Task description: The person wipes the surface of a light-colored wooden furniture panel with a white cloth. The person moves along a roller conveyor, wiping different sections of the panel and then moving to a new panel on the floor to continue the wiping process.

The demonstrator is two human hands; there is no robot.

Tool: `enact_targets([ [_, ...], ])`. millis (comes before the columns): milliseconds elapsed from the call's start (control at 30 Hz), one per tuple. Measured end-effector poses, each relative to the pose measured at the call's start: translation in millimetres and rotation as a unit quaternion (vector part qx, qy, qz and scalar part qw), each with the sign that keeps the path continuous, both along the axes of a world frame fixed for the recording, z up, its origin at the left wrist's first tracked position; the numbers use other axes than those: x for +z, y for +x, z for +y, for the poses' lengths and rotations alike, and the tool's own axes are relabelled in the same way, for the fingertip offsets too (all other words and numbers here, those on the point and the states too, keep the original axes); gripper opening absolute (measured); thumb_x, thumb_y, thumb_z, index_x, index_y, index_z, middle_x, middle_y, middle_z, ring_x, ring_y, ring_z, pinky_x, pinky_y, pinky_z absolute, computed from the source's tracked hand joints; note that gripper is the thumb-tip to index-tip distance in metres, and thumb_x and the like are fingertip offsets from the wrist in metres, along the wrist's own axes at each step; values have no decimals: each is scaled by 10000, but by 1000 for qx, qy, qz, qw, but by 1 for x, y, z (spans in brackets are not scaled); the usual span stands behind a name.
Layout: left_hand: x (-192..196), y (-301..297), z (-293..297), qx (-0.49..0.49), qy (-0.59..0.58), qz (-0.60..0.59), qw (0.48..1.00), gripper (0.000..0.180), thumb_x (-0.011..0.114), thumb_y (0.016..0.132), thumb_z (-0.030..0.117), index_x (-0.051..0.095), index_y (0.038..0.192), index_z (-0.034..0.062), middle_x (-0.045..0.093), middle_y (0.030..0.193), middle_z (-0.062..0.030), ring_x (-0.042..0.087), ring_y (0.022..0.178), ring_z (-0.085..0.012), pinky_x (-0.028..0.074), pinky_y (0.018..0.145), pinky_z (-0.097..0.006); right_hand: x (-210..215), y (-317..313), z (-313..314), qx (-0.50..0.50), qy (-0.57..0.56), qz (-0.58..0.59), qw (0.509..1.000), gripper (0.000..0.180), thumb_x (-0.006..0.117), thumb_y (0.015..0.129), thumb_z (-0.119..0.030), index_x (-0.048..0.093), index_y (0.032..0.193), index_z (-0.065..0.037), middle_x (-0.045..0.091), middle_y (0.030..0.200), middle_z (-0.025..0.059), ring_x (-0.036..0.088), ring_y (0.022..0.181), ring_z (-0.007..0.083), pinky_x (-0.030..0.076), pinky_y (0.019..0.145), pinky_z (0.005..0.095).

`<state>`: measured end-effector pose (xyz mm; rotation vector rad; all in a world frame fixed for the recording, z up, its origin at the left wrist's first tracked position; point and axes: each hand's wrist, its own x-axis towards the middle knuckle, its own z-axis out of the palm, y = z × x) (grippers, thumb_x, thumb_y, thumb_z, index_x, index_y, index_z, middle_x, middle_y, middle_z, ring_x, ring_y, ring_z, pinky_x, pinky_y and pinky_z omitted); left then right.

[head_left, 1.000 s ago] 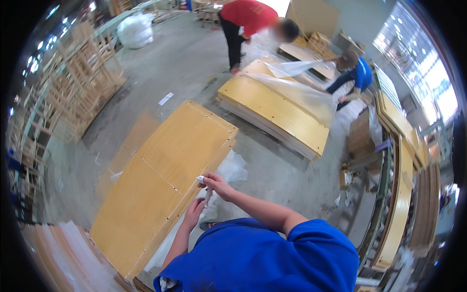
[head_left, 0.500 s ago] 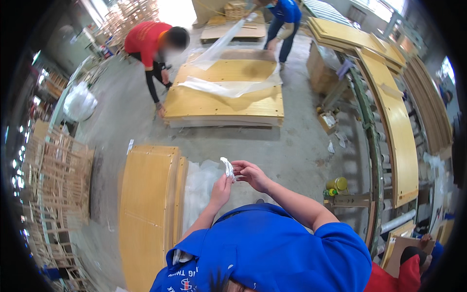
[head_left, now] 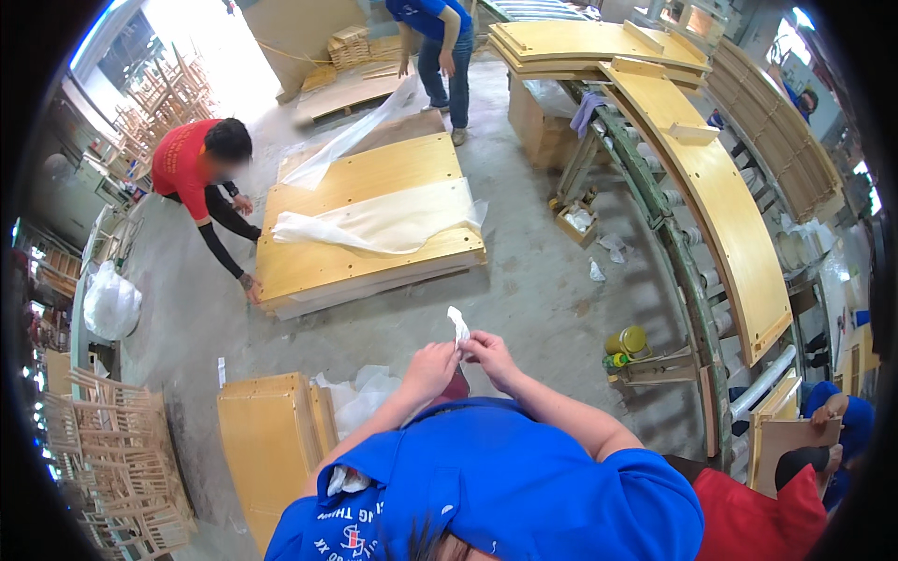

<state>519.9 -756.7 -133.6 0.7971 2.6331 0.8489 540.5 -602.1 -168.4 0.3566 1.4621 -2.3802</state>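
Note:
A small crumpled white strip [head_left: 457,323], thin like plastic film or cloth, sticks up between my two hands. My left hand [head_left: 432,370] is closed round its lower end, the fingers bent. Against it, my right hand [head_left: 491,359] pinches the same strip between thumb and fingertips. Both hands meet in front of my chest, above the grey floor. To the left below them stands a stack of yellow wooden panels [head_left: 267,435], with clear plastic film [head_left: 360,400] beside it.
Ahead lies a larger stack of yellow panels [head_left: 374,187] with white sheeting [head_left: 393,220] across it. A person in red [head_left: 187,159] bends at its left; one in blue [head_left: 435,42] stands behind. A roller conveyor [head_left: 669,220] carrying long panels [head_left: 720,206] runs along the right.
My hands have drawn together on the white strip, and the right hand now pinches it. The view has swung to the right. The person in blue has straightened, the sheeting lying lower.

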Motion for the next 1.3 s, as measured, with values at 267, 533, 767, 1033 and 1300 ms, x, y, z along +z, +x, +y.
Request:
enact_targets([
  [267,-2,-138,48,9,386,-538,750,283,409,964,273,525,1056,32,594,927,-49,569,787,-137,492,694,-304,22,-113,36,-78,-73,94,990,275,414,947,-168,584,1075,8,632,912,53,585,721,109,467,576,263],
  [533,5,-188,129,-148,257,-97,950,216,434,909,198,569,912,31,600,883,-167,589,737,-317,461,630,-384,46,-125,77,-275,-4,87,958,324,381,959,-185,521,1160,27,591,1088,121,576,965,182,457,831,295],
  [767,41,-227,214,-243,150,-11,958,214,464,874,234,612,899,80,631,961,-90,579,918,-280,429,724,-386,57,-150,161,-326,-15,90,941,330,368,963,-194,521,1134,42,580,1099,125,563,988,176,447,857,285],
  [1033,45,-266,333,-199,307,-585,724,335,409,959,312,563,971,15,579,861,-38,527,799,-131,420,714,-279,75,-180,290,-297,-35,114,948,315,417,947,-187,549,1111,48,599,1107,133,566,692,98,475,672,237],
  [1300,53,-253,431,-227,333,-185,896,250,445,938,224,582,918,16,585,776,-90,556,716,-197,428,684,-316,79,-180,374,-318,22,189,929,304,402,965,-184,550,1142,15,597,1083,66,556,886,110,445,787,273],
])
